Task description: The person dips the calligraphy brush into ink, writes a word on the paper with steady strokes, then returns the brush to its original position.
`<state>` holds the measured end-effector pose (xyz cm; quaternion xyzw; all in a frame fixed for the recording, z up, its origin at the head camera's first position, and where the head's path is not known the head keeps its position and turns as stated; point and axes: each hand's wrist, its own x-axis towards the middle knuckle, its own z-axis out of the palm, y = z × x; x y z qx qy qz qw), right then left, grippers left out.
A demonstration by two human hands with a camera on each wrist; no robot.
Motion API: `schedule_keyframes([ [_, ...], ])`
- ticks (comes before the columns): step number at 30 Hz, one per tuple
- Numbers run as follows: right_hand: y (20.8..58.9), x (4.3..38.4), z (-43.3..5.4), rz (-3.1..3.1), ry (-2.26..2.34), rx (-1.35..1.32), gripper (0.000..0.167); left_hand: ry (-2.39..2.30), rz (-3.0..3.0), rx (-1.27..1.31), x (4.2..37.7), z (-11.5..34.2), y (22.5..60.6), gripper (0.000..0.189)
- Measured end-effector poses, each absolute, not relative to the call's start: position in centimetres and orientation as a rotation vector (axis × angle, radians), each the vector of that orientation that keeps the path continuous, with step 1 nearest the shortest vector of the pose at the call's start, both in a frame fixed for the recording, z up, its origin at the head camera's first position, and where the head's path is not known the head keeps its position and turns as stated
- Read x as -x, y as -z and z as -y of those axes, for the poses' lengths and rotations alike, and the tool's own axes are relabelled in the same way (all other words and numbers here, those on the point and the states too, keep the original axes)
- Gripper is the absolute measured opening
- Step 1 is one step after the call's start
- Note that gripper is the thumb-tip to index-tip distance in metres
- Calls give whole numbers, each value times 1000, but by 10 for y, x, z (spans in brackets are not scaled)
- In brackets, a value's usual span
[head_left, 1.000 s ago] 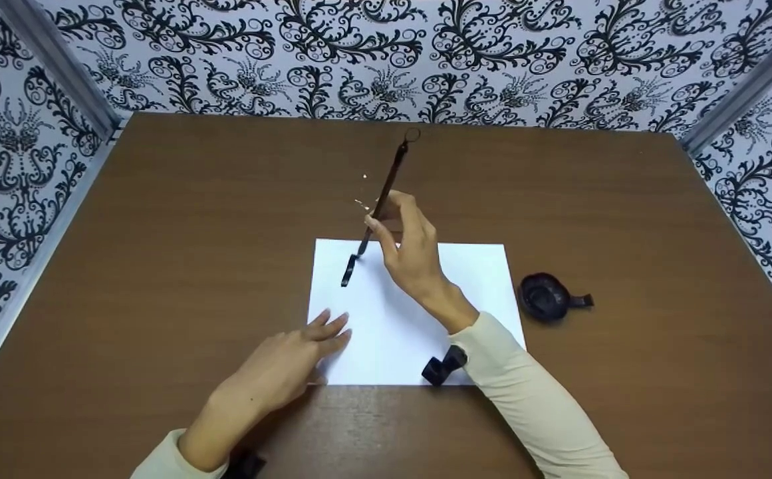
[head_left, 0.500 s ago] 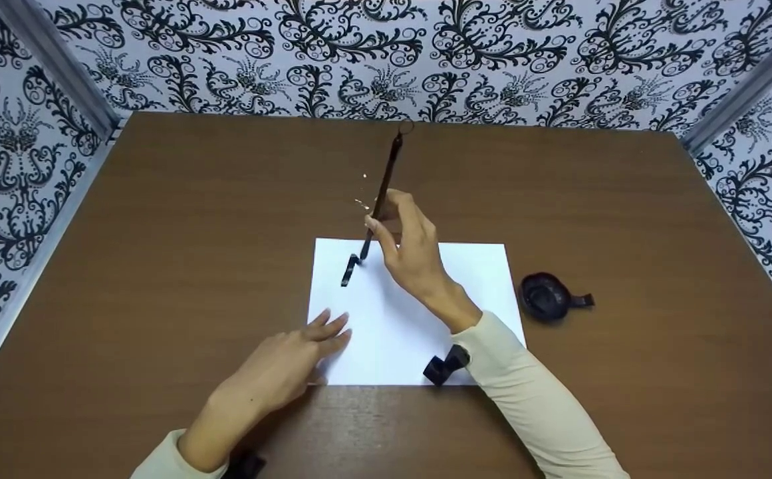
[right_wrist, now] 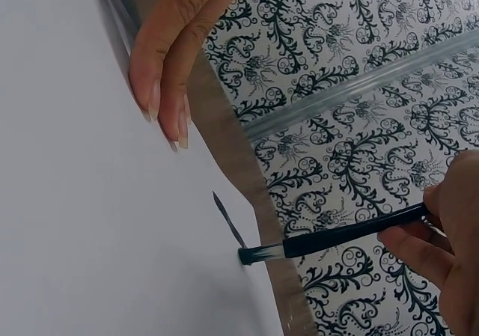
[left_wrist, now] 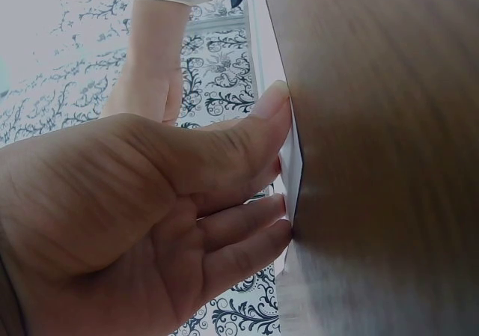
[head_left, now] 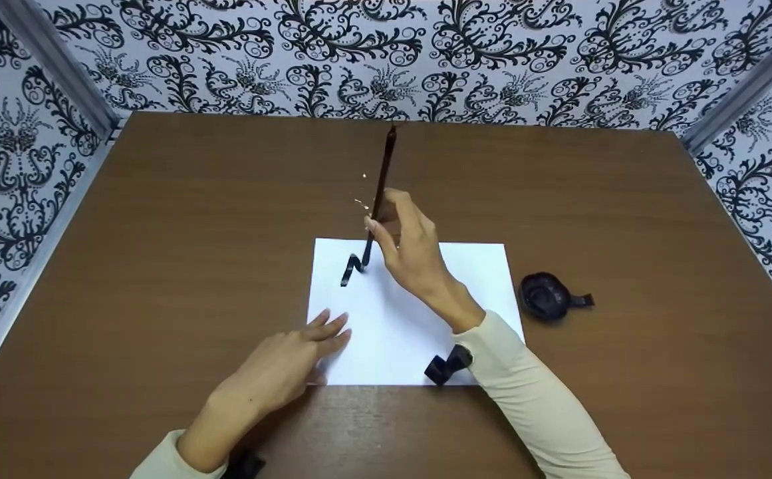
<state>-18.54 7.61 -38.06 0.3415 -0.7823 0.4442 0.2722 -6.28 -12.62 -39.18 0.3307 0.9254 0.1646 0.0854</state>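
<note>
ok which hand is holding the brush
The right hand, which grips the brush; the left hand holds no tool and rests on the paper.

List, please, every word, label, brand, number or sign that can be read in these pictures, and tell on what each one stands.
No readable word, label, brand or number shows anywhere.
On the white paper: a black zigzag stroke leading to the brush, perhaps part of a letter, but I cannot tell which.
On the brush and the dark dish: no lettering that I can make out.
</note>
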Motion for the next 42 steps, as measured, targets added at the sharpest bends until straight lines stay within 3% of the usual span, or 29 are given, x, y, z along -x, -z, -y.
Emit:
schedule_keyframes([
  [42,370,179,-82,2185,-1241,-983,25,-482,-2760,-992,63,126,392,61],
])
